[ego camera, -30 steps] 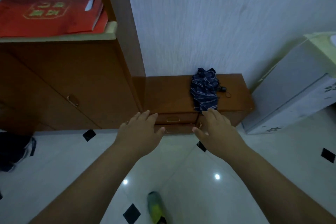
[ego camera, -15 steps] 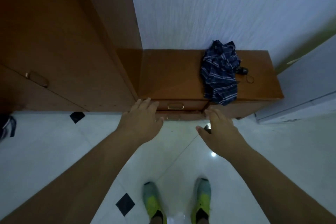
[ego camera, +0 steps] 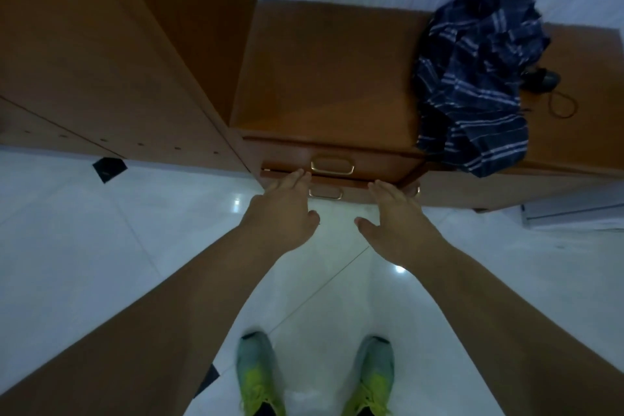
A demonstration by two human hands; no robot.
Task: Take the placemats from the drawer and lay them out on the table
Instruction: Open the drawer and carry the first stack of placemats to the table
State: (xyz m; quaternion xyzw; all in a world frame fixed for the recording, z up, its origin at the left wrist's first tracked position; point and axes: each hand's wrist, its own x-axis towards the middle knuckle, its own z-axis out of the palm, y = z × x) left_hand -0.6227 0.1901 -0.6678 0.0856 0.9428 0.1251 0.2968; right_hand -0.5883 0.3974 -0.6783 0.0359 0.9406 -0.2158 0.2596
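Observation:
A low wooden cabinet stands against the white wall. Its upper drawer has a brass handle and looks shut; a lower drawer with a second handle sits beneath it. My left hand is open, fingertips at the lower left edge of the upper drawer front. My right hand is open too, its fingers reaching the drawer's right end. Neither hand holds anything. No placemats are visible.
A dark blue striped folded umbrella lies on the cabinet top at the right, hanging over the front edge. A tall wooden wardrobe stands at the left. A white appliance is at the right. My green shoes are on the glossy tiled floor.
I have stepped closer and the view has tilted down. Both hands have moved forward from above the floor to the front of the drawers.

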